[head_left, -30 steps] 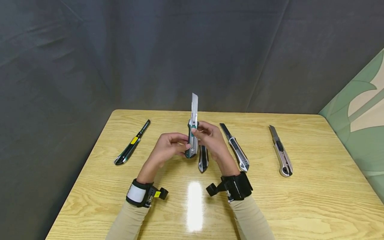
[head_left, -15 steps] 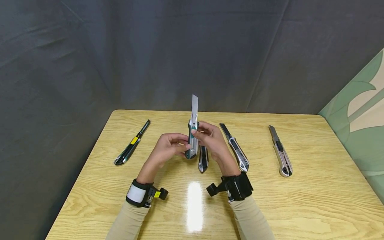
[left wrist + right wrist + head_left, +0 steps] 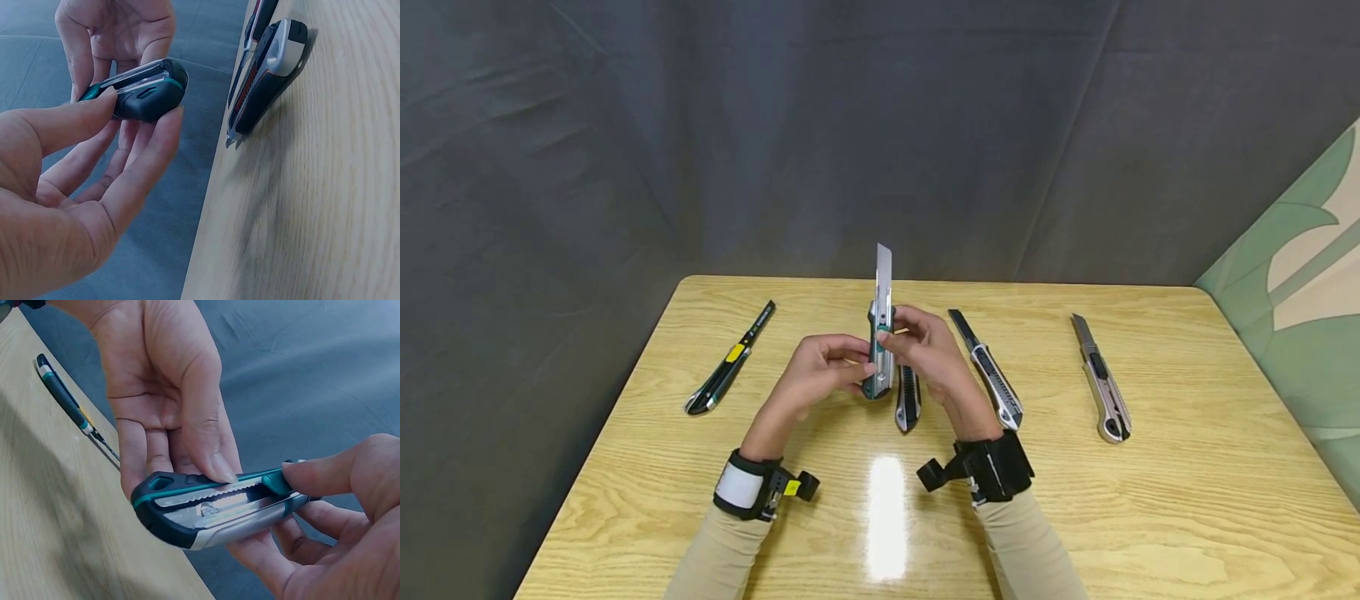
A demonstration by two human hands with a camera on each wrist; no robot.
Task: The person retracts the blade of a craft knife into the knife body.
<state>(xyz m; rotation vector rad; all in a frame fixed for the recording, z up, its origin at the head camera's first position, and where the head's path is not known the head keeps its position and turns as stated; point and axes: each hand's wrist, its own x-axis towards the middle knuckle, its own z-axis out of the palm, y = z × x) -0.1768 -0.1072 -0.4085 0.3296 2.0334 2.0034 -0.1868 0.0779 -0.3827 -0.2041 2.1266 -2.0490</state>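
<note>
A utility knife [image 3: 883, 367] with a dark green and silver handle stands nearly upright above the table, its broad blade [image 3: 883, 271] pointing away. My left hand [image 3: 823, 367] pinches the handle's lower end between thumb and fingers. Higher up, my right hand [image 3: 928, 346] grips the handle, with its thumb on the green slider [image 3: 275, 484]. In the left wrist view, the handle's rounded butt [image 3: 159, 97] faces the camera. Close behind the held knife lies a black and silver utility knife [image 3: 908, 404], its upper part hidden by my right hand.
On the wooden table [image 3: 1150, 517] lie a black, yellow-marked utility knife [image 3: 730, 362] at left, a grey one [image 3: 996, 375] right of my right hand, and a beige-grey one [image 3: 1105, 383] farther right. A dark curtain [image 3: 880, 125] hangs behind the table.
The blade tip has dropped slightly, and the slider with my right thumb sits a little lower on the handle. My left hand stays in nearly the same place.
</note>
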